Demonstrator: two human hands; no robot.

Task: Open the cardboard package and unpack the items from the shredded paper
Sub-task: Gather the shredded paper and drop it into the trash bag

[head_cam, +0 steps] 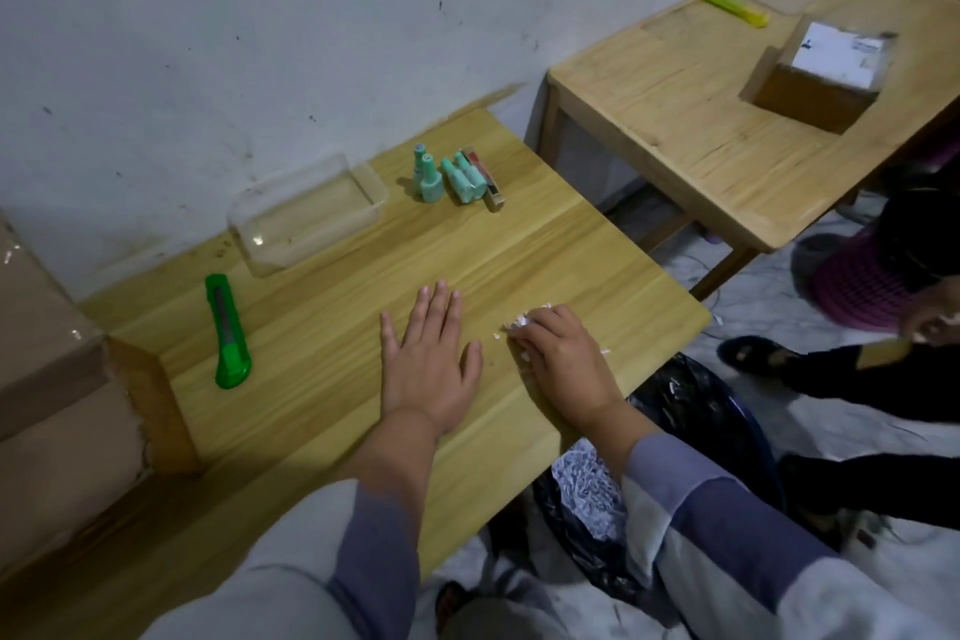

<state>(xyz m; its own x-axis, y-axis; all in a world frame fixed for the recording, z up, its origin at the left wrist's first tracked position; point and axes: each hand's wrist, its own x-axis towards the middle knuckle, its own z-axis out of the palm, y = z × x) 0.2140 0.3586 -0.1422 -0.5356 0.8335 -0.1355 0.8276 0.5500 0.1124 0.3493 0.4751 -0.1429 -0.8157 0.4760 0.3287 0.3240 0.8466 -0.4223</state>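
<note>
Head-camera view: the right hand (563, 364) is curling its fingers (524, 335) over a small clump of white shredded paper (522, 320) lying on the wooden table (545, 244), near the table's right edge, with a few loose white scraps (604, 351) lying just beside the hand. Close to its left, the left hand (428, 359) is resting palm down on the tabletop, its fingers straight, slightly spread and holding nothing. Further left, a green utility knife (228, 333) is lying flat on the wood, well apart from both hands. Toward the far side, by the wall, a clear plastic tray (306, 213) is sitting beside a group of mint-green bottles (449, 174), two standing and the others lying down, touching a small narrow box (485, 177). Large taped cardboard boxes (47, 343) are standing at the table's left end. Below the near right edge, a black-lined bin (691, 411) is holding more white shreds. On a second table (675, 130) to the far right, a small cardboard package (826, 73) with a white label is sitting near a yellow-green cutter (735, 7).
</note>
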